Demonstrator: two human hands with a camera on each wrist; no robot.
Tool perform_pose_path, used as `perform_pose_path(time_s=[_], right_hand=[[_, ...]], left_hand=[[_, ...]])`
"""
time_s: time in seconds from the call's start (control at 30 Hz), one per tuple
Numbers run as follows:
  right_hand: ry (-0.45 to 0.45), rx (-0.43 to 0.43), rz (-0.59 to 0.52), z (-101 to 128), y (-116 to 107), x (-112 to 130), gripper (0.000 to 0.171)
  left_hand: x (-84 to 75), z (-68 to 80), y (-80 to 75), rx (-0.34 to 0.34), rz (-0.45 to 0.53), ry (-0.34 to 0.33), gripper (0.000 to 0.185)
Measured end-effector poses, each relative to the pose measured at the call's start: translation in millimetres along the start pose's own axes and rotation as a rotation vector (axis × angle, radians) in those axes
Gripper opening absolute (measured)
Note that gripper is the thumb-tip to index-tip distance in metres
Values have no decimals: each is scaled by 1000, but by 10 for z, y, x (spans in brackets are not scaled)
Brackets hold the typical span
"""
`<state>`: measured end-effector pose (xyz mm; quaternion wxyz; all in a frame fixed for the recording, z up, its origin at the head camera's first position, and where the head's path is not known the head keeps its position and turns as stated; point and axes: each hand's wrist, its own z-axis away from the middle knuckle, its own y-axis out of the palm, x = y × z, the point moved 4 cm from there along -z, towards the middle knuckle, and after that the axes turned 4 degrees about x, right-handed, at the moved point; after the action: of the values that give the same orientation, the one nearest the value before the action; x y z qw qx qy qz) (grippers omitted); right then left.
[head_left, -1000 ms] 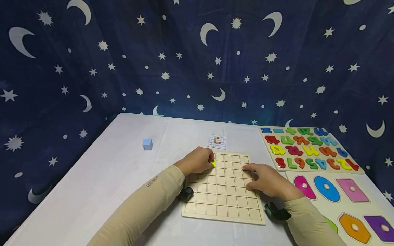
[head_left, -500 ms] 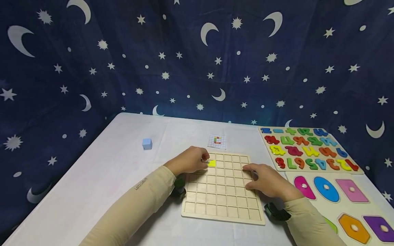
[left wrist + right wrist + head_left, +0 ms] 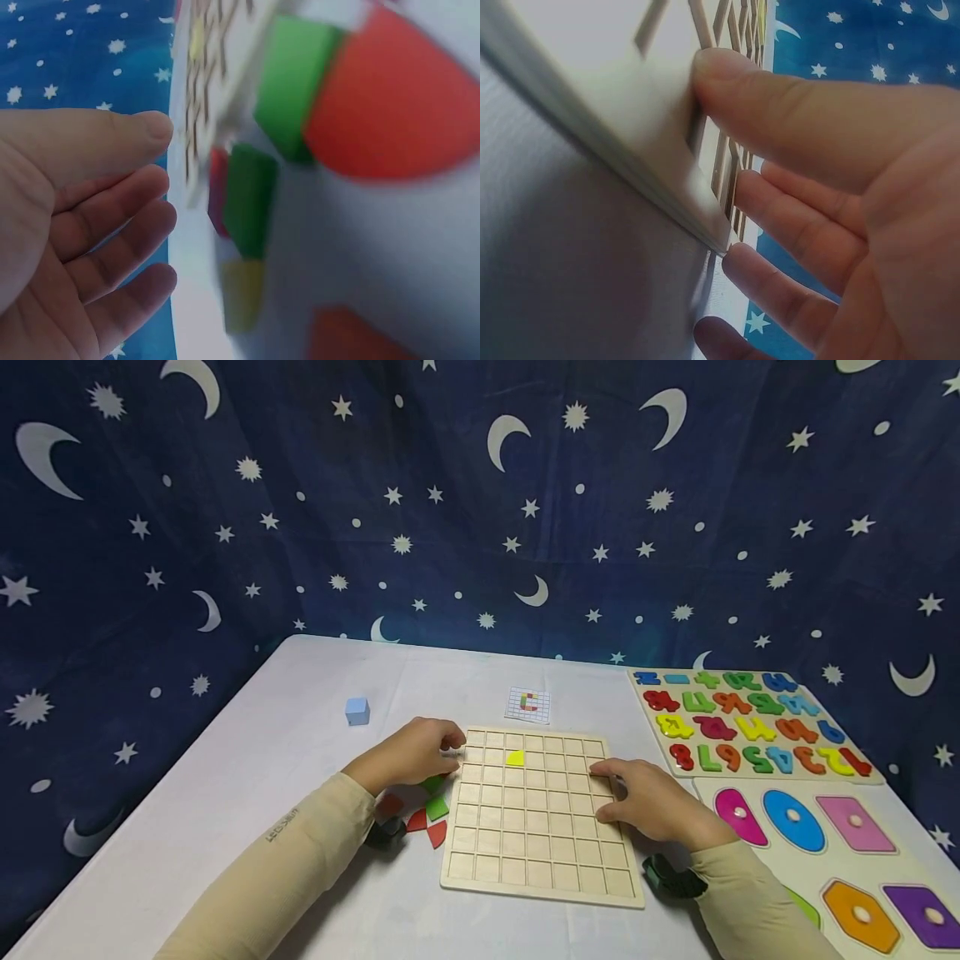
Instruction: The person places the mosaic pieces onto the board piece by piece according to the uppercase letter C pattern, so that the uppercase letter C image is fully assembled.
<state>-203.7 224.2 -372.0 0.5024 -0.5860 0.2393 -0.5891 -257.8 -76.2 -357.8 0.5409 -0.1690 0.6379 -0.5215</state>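
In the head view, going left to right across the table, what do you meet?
Blue cube → left hand → yellow piece on the grid board → right hand → number puzzle.

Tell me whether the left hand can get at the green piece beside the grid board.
Probably yes: the left hand is open just above the green piece, with nothing between them.

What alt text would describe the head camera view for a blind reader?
A wooden grid board on a white table holds one yellow piece. The right hand rests on the board's right side, and the left hand is at its left edge above red and green pieces.
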Motion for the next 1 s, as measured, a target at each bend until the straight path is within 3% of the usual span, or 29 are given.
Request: perform_pose_path(time_s=[0.3,1.0], right_hand=[[1,1,-1,-25,-2,-3,64],[4,0,-11,-26,12,-8,64]], left_hand=[[189,29,23,23,-10,-16,23],[322,45,10,44,-6,-53,21]])
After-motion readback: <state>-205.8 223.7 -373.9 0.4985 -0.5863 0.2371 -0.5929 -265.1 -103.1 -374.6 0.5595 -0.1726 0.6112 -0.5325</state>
